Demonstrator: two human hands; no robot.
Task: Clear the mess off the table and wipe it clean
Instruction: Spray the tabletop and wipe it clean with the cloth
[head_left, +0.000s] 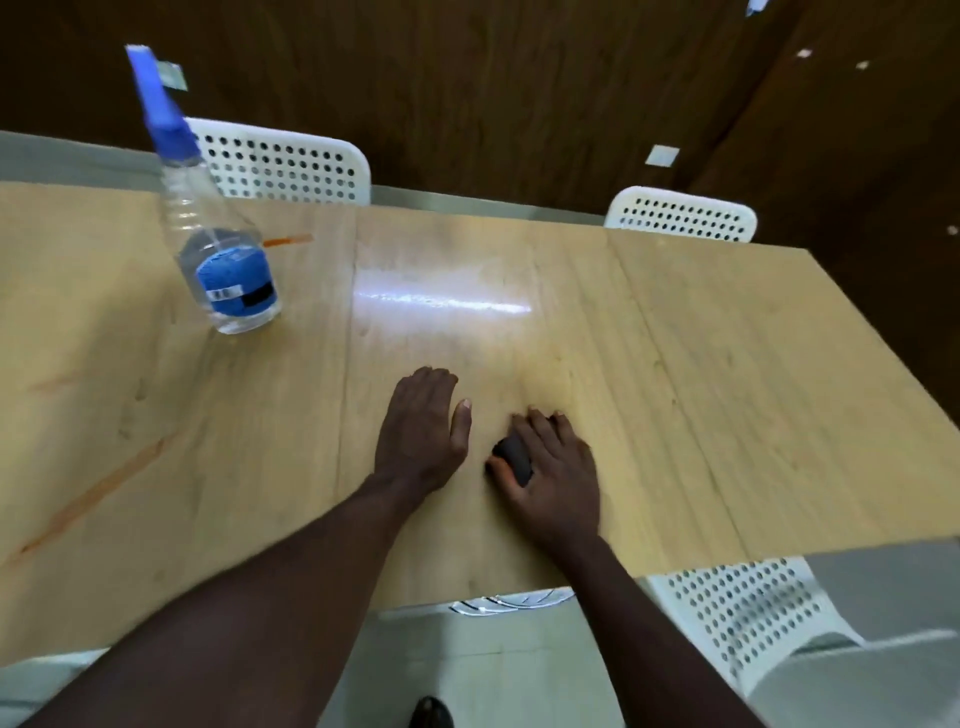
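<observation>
Wiping: right hand (558, 480) is clamping a small dark cloth wad (514, 457) onto the pale wooden tabletop (675, 364), left hand (421, 426) lying flat, grip apart; likely heading next for the orange streaks (98, 493) at left.

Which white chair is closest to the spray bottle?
The far-left chair, directly behind the spray bottle; the others stand farther right.

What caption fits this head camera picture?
Right hand holds a small dark pad on the wooden table, left hand rests flat beside it, spray bottle stands farther left.
</observation>
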